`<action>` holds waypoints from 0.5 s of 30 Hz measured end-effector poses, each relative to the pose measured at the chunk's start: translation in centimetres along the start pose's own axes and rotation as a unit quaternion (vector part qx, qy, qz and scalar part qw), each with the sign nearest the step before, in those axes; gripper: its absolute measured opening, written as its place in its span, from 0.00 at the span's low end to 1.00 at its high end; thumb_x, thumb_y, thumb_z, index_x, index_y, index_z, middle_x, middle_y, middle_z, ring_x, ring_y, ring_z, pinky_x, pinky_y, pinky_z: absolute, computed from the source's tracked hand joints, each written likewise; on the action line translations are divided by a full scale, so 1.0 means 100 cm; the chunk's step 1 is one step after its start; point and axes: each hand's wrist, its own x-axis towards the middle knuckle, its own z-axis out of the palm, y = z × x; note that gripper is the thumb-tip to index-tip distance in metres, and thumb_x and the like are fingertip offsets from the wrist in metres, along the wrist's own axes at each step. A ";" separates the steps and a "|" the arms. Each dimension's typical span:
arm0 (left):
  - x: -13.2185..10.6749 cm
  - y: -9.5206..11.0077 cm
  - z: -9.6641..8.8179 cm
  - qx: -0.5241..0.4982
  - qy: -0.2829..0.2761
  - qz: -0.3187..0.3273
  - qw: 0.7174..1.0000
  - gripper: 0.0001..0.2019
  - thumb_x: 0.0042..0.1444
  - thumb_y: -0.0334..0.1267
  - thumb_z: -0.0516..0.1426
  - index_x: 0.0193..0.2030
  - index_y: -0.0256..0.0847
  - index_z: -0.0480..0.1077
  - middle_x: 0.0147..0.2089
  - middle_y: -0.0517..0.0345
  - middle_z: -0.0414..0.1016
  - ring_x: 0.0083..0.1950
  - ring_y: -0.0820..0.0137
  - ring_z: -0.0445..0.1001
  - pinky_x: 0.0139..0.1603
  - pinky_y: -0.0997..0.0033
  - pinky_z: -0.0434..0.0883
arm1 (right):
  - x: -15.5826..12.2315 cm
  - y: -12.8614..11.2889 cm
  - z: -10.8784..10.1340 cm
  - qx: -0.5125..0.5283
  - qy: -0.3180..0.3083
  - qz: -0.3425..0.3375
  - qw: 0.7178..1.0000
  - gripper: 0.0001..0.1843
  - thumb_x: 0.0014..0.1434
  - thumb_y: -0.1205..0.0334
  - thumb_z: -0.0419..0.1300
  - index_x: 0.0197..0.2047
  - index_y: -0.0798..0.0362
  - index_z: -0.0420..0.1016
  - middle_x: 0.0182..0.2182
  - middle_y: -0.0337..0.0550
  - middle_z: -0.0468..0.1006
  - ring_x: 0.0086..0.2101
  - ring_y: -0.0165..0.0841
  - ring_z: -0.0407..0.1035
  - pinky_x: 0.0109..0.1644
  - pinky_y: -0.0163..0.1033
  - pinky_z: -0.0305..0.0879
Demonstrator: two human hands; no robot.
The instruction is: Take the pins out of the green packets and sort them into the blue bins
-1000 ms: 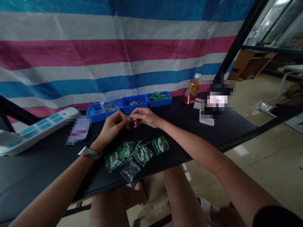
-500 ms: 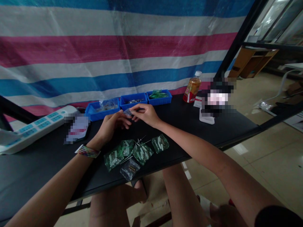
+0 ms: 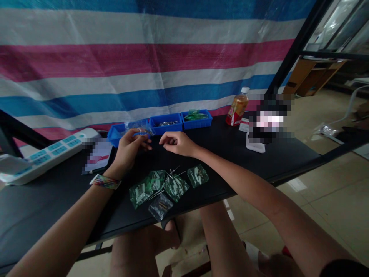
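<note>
My left hand point(image 3: 129, 150) is at the front of the left blue bin point(image 3: 113, 136), fingers loosely spread and nothing plainly held. Just past its fingertips, at the bin's right end, lies a clear plastic bag point(image 3: 148, 130) with small brownish pieces; I cannot tell if the hand touches it. My right hand point(image 3: 179, 144) hovers over the black table, fingers curled inward; anything inside is hidden. Nearer me lie several green-tinted packets point(image 3: 176, 187) of pale sticks, some thin metal rods point(image 3: 155, 195) and a clear packet point(image 3: 160, 206) of brownish pieces.
A middle blue bin point(image 3: 165, 129) holds metal pieces, a right blue bin point(image 3: 197, 122) green packets. On the left are a white power strip point(image 3: 54, 154) and a phone point(image 3: 98, 156). A drink bottle point(image 3: 238, 107) and a white case point(image 3: 255, 146) stand right. A striped sheet point(image 3: 144, 61) hangs behind.
My hands have moved apart. The small clear bag between them has left that spot, and my left hand has shifted left to the left bin. The view has turned slightly.
</note>
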 end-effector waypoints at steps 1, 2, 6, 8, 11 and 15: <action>0.003 0.001 -0.001 -0.002 0.023 0.008 1.000 0.15 0.54 0.39 0.68 0.45 0.40 0.71 0.33 0.60 0.81 0.26 0.72 0.78 0.29 0.73 0.72 | -0.001 -0.002 -0.002 0.000 -0.050 0.000 0.999 0.06 0.60 0.73 0.64 0.40 0.58 0.82 0.34 0.40 0.80 0.34 0.28 0.71 0.41 0.34 0.66; 0.006 0.001 -0.002 -0.004 0.049 0.013 0.999 0.14 0.56 0.37 0.67 0.46 0.40 0.70 0.34 0.60 0.81 0.26 0.72 0.78 0.29 0.74 0.72 | -0.002 -0.004 -0.004 -0.002 -0.103 -0.005 0.995 0.05 0.59 0.73 0.65 0.38 0.58 0.82 0.32 0.39 0.80 0.33 0.28 0.70 0.41 0.34 0.65; 0.020 0.004 -0.007 -0.026 0.110 0.006 0.994 0.12 0.60 0.34 0.64 0.50 0.38 0.71 0.40 0.54 0.83 0.28 0.71 0.80 0.31 0.73 0.74 | -0.006 -0.015 -0.014 0.004 -0.270 -0.022 0.963 0.03 0.58 0.72 0.68 0.37 0.58 0.83 0.32 0.39 0.81 0.34 0.28 0.70 0.41 0.33 0.64; 0.025 0.005 -0.011 -0.036 0.092 -0.013 0.995 0.14 0.62 0.34 0.63 0.54 0.36 0.71 0.46 0.50 0.83 0.30 0.70 0.81 0.31 0.71 0.75 | -0.007 -0.019 -0.018 -0.001 -0.321 -0.007 0.947 0.03 0.58 0.71 0.70 0.38 0.58 0.84 0.32 0.39 0.80 0.34 0.28 0.71 0.40 0.33 0.64; 0.025 0.006 -0.018 -0.032 0.067 -0.035 0.997 0.20 0.64 0.33 0.60 0.62 0.35 0.70 0.46 0.48 0.83 0.28 0.71 0.79 0.28 0.71 0.72 | -0.007 -0.023 -0.021 -0.039 -0.355 0.013 0.934 0.05 0.57 0.70 0.72 0.38 0.58 0.85 0.31 0.39 0.79 0.33 0.29 0.70 0.38 0.33 0.64; 0.020 0.006 -0.020 -0.020 0.073 -0.004 0.997 0.25 0.61 0.34 0.59 0.65 0.37 0.67 0.40 0.54 0.83 0.25 0.71 0.76 0.27 0.71 0.71 | -0.007 -0.025 -0.020 -0.072 -0.348 0.013 0.935 0.04 0.57 0.72 0.69 0.37 0.57 0.84 0.30 0.37 0.77 0.32 0.29 0.70 0.38 0.34 0.63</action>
